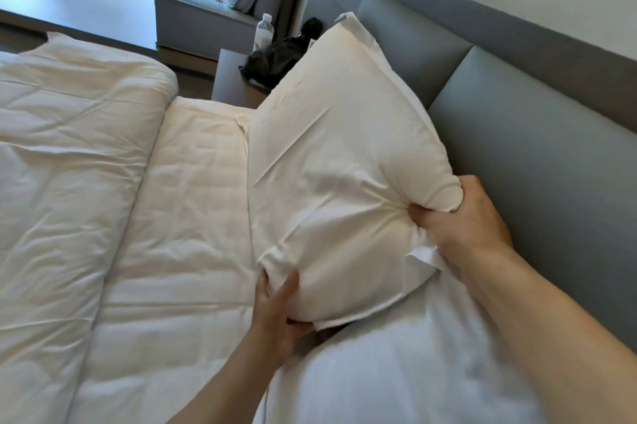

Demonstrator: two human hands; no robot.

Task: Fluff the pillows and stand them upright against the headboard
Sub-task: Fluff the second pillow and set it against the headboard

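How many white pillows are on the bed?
2: one pillow gripped by both hands at the headboard, and another pillow nearest the camera, under the arms. More may be hidden.

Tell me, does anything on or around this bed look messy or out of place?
Mostly the duvet: it is bunched and wrinkled at the left, leaving the quilted mattress pad bare. A crumpled black bag sits on the nightstand beside a water bottle.

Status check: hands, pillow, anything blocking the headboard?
Left hand and right hand both gripping pillow. Pillow raised, leaning toward headboard. Second pillow lies below it. Headboard unobstructed.
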